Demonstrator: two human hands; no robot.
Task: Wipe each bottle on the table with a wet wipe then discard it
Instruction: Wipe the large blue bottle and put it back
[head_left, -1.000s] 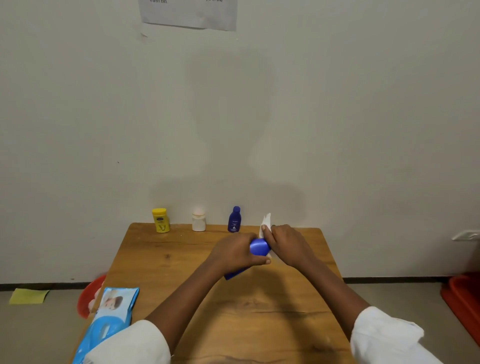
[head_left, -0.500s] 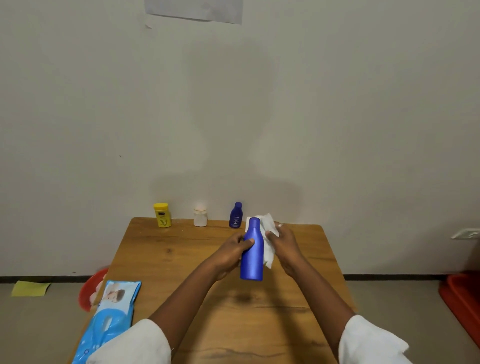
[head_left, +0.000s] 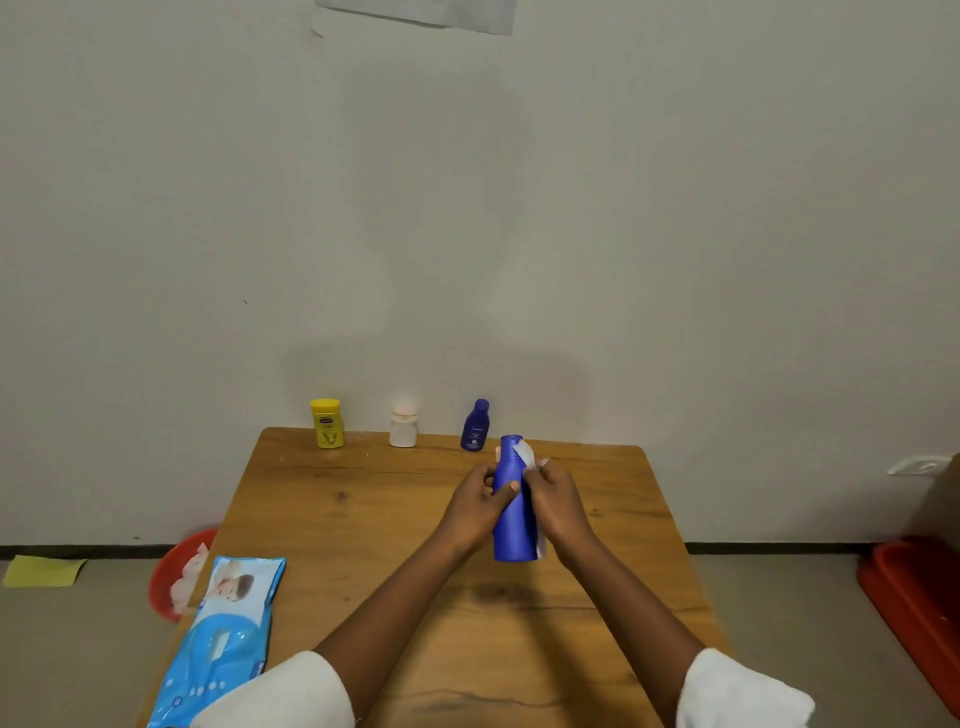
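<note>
Nearest, the wipes pack (head_left: 221, 631) lies at the tabletop's (head_left: 363, 519) left front corner. Mid-table, the left hand (head_left: 475, 506) has its fingers clamped on the tall blue bottle (head_left: 513, 525), held upright above the wood, while the right hand (head_left: 556, 501) presses the wet wipe (head_left: 525, 453) against it: wiping is underway. Next probably comes setting it down; three bottles stand at the far edge.

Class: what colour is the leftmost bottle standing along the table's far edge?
Yellow bottle, seen in the head view.
</note>
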